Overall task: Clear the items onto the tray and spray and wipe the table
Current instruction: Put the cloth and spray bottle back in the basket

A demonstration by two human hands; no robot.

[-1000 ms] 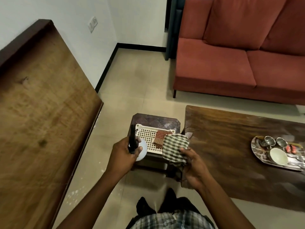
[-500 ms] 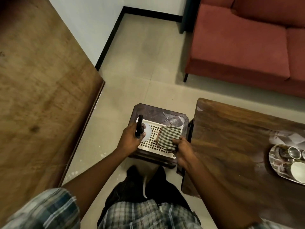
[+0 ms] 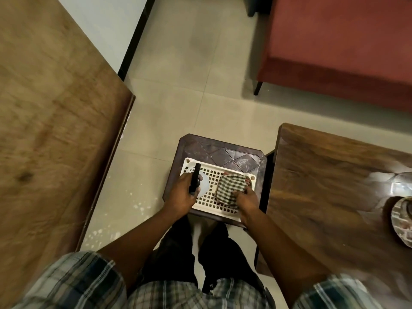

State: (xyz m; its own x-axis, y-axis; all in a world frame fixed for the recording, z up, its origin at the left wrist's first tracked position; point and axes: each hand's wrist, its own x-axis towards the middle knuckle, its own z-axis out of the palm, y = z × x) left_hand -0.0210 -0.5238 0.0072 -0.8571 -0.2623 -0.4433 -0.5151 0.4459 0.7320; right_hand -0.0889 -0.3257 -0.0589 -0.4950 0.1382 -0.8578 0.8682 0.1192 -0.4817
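Observation:
My left hand (image 3: 182, 194) grips a spray bottle (image 3: 201, 184) with a black trigger head and a pale body, held low over the left part of a white perforated basket tray (image 3: 219, 207). My right hand (image 3: 246, 200) holds a green-and-white checked cloth (image 3: 230, 188) down on the right part of that tray. The tray lies on a small dark stool (image 3: 225, 150). To the right is the dark wooden coffee table (image 3: 323, 175). A steel tray (image 3: 399, 221) with dishes lies at its right edge, cut off by the frame.
A large brown wooden surface (image 3: 49, 130) fills the left side. A red sofa (image 3: 347, 45) stands at the back right. Tiled floor (image 3: 189, 74) lies between them. My legs stand just in front of the stool.
The view has tilted down and closer. Both hands have lowered the spray bottle and the cloth onto the white tray on the stool.

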